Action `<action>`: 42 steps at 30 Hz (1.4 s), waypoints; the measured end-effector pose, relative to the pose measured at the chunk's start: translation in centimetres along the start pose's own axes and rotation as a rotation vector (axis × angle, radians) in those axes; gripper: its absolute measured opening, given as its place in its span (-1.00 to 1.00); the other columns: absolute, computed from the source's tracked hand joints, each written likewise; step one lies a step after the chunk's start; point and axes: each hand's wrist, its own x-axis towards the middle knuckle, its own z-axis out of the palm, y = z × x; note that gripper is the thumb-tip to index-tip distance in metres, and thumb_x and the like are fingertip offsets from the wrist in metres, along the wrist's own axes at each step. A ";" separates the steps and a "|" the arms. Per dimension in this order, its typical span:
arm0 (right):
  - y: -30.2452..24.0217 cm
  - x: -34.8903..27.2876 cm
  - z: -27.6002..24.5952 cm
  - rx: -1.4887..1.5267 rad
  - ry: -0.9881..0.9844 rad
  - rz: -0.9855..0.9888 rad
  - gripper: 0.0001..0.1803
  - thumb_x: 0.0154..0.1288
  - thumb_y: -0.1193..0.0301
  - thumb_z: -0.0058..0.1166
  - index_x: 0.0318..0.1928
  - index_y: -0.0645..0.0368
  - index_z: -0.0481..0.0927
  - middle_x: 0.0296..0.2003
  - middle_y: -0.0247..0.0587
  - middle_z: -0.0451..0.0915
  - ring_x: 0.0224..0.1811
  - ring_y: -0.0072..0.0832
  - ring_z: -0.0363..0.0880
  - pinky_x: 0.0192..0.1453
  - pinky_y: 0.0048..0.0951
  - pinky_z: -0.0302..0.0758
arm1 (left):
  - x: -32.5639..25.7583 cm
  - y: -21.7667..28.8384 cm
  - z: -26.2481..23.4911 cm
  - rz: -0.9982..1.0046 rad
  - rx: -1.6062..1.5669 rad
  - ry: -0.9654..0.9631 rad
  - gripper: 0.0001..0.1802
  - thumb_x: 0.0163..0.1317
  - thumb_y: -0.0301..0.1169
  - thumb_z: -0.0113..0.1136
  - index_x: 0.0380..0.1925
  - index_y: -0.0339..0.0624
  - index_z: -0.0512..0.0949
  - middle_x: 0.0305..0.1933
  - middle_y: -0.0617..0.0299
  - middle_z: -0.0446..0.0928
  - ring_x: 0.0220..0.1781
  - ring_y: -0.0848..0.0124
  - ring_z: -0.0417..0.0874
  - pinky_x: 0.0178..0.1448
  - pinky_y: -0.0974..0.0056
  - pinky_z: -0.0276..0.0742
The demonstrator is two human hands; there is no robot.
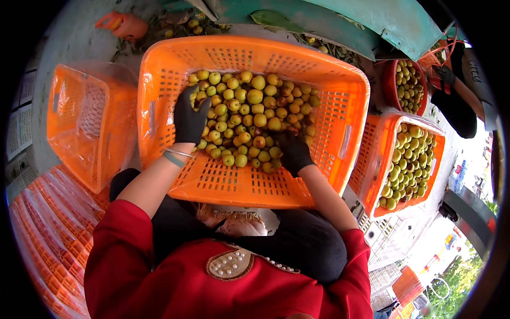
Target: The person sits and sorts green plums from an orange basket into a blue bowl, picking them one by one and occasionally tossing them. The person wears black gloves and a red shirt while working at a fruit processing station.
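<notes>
A large orange plastic crate (228,183) with slotted walls stands before me, lined with clear film. A heap of small round yellow-green fruits (255,97) lies in it, some of them with brown patches. My left hand (189,118), in a black glove, rests at the left edge of the heap, its thumb apart from the fingers and touching fruits. At the heap's lower right, my right hand (291,150), also black-gloved, reaches in with fingers stretched among the fruits. Its fingertips are partly hidden, and no fruit shows gripped in either hand.
A film-lined orange crate (98,154) stands at left, above stacked orange crates (53,234). At right are a fruit-filled crate (372,159) and a red tub (390,87) of fruit. Another person's gloved hand (445,75) is near the tub. An orange gas cylinder (127,26) lies far left.
</notes>
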 end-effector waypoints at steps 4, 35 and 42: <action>-0.9 -0.6 -1.4 0.268 -0.260 0.033 -0.35 0.02 0.33 0.28 0.15 0.00 0.33 0.08 -0.08 0.40 0.10 -0.12 0.44 0.06 -0.18 0.48 | -2.4 0.0 6.3 0.281 0.256 -0.552 -0.61 0.19 -0.40 0.16 0.04 -0.21 0.44 0.14 0.00 0.41 0.06 0.12 0.52 0.10 0.15 0.48; 2.9 -0.1 -2.4 0.511 0.082 0.417 -0.59 0.30 0.26 -0.11 0.13 0.06 0.46 0.13 -0.03 0.43 0.14 -0.20 0.44 0.17 -0.21 0.40 | -6.3 -1.9 2.3 0.061 0.880 -1.135 -0.51 0.08 -0.39 0.16 0.08 -0.09 0.41 0.04 -0.07 0.47 -0.01 0.02 0.55 0.00 0.04 0.51; 2.8 2.5 -2.6 0.140 -0.327 0.312 -0.44 0.21 0.18 0.08 0.23 -0.03 0.35 0.12 -0.08 0.44 0.15 -0.18 0.45 0.16 -0.22 0.45 | -6.9 2.3 -4.5 -0.199 0.783 -1.295 -0.33 -0.07 0.26 0.17 -0.31 -0.16 0.59 -0.31 0.03 0.59 -0.23 0.12 0.61 -0.16 0.13 0.46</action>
